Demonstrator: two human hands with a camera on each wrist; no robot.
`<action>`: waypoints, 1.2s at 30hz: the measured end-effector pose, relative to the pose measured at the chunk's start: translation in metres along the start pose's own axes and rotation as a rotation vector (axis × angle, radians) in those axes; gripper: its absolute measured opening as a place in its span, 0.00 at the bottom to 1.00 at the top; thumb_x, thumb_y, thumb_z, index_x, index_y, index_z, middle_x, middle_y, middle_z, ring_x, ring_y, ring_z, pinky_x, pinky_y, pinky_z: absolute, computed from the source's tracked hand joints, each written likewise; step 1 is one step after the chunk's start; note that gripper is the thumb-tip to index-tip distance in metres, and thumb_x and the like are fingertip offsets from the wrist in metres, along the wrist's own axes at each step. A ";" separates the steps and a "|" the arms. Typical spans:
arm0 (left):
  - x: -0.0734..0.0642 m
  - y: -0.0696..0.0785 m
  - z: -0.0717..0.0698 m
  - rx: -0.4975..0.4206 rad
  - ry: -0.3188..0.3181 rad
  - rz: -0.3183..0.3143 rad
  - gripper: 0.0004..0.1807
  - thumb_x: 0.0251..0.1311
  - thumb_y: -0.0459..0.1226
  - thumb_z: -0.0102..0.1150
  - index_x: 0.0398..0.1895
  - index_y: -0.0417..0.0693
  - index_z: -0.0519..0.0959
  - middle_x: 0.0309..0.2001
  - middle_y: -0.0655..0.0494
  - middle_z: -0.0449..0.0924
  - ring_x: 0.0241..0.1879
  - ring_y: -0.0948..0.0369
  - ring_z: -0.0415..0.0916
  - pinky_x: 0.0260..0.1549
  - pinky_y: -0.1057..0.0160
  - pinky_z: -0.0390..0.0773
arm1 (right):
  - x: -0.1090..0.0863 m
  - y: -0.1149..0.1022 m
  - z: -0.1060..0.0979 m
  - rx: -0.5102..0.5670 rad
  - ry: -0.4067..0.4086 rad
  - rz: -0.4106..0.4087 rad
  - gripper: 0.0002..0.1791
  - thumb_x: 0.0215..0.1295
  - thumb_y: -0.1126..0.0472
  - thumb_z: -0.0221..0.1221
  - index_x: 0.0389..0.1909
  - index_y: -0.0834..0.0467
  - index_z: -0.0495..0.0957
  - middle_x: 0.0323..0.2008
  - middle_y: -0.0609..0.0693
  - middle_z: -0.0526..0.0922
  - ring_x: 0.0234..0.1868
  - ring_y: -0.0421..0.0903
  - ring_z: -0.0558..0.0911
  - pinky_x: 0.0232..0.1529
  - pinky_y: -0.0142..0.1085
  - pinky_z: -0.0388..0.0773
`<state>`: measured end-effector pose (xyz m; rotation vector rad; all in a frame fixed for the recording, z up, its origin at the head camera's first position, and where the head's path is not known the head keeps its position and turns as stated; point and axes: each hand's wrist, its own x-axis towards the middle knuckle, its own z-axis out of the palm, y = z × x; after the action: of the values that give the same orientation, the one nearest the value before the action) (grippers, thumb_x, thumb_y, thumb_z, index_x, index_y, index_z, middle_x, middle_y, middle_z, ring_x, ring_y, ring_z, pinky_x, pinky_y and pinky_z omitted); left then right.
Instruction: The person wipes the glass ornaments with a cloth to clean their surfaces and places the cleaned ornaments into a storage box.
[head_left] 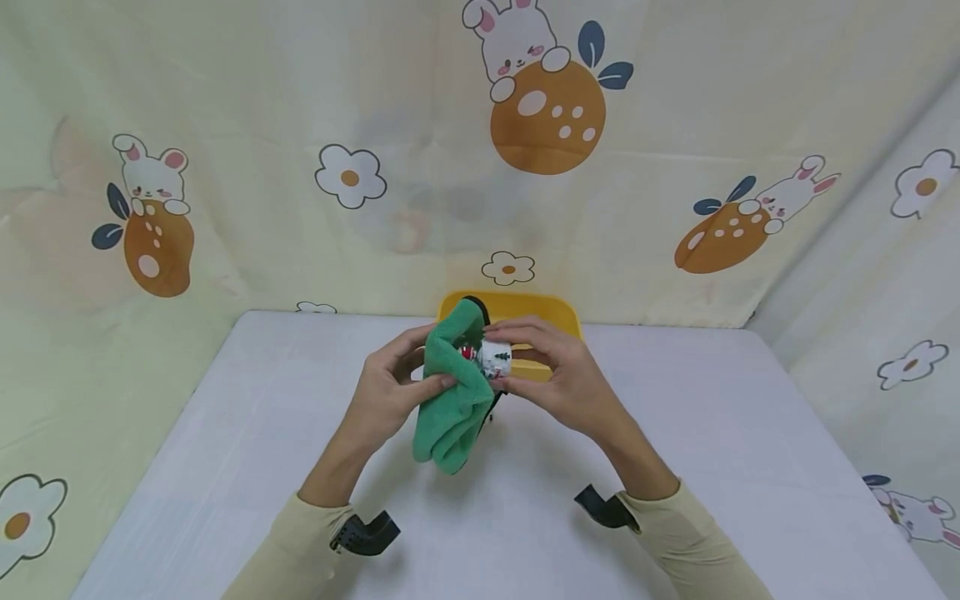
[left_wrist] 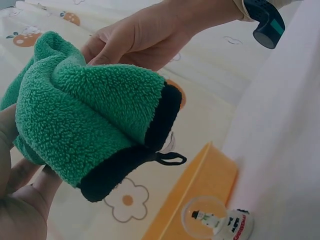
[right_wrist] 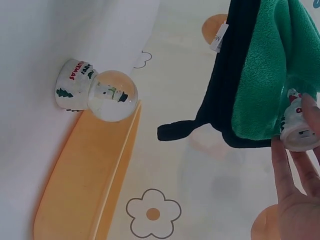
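Note:
In the head view my left hand [head_left: 386,379] grips a green cloth [head_left: 450,417] with dark edging, thumb in front and fingers behind. The cloth is wrapped over the dome end of a small snow globe [head_left: 496,358], where a red figure shows. My right hand [head_left: 562,371] holds the globe's white printed base between thumb and fingers, so the globe lies tilted on its side. In the right wrist view the base [right_wrist: 300,139] shows between the fingertips, the dome against the cloth. The left wrist view shows the cloth [left_wrist: 75,110] hiding the held globe.
A yellow bin [head_left: 558,310] stands at the table's back edge, behind my hands. Beside it a second snow globe [right_wrist: 75,86] with a snowman inside stands on the white table [head_left: 285,417]; my hands hide it in the head view. A printed curtain [head_left: 420,100] hangs behind.

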<state>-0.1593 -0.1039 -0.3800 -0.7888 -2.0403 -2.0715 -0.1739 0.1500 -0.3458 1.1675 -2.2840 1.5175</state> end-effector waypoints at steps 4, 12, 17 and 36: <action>0.000 0.003 0.001 -0.005 0.002 0.009 0.31 0.60 0.27 0.68 0.68 0.45 0.74 0.64 0.50 0.77 0.59 0.51 0.78 0.53 0.57 0.84 | -0.001 -0.003 -0.001 -0.007 0.017 0.027 0.30 0.56 0.69 0.73 0.61 0.56 0.80 0.61 0.49 0.77 0.61 0.46 0.78 0.56 0.37 0.82; 0.000 0.006 0.002 -0.018 0.009 0.020 0.30 0.60 0.25 0.68 0.67 0.44 0.74 0.62 0.48 0.77 0.57 0.50 0.80 0.52 0.56 0.85 | -0.004 -0.005 -0.001 -0.033 0.030 0.069 0.27 0.60 0.65 0.72 0.62 0.53 0.80 0.57 0.47 0.78 0.51 0.46 0.83 0.52 0.39 0.85; 0.000 0.007 0.004 -0.009 0.006 0.016 0.31 0.60 0.25 0.67 0.67 0.45 0.74 0.62 0.49 0.77 0.57 0.51 0.80 0.51 0.56 0.85 | -0.005 -0.005 -0.003 -0.036 0.007 0.072 0.26 0.64 0.64 0.69 0.63 0.51 0.79 0.56 0.46 0.80 0.48 0.46 0.84 0.51 0.37 0.85; -0.001 0.010 0.007 -0.018 -0.012 0.021 0.32 0.60 0.24 0.67 0.68 0.45 0.73 0.63 0.48 0.76 0.54 0.51 0.80 0.49 0.55 0.85 | -0.006 -0.012 -0.003 0.041 -0.037 0.152 0.13 0.74 0.62 0.60 0.55 0.60 0.80 0.41 0.51 0.84 0.37 0.50 0.86 0.41 0.41 0.88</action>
<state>-0.1524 -0.0977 -0.3722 -0.8230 -2.0137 -2.0818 -0.1623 0.1534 -0.3395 1.0620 -2.4265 1.6145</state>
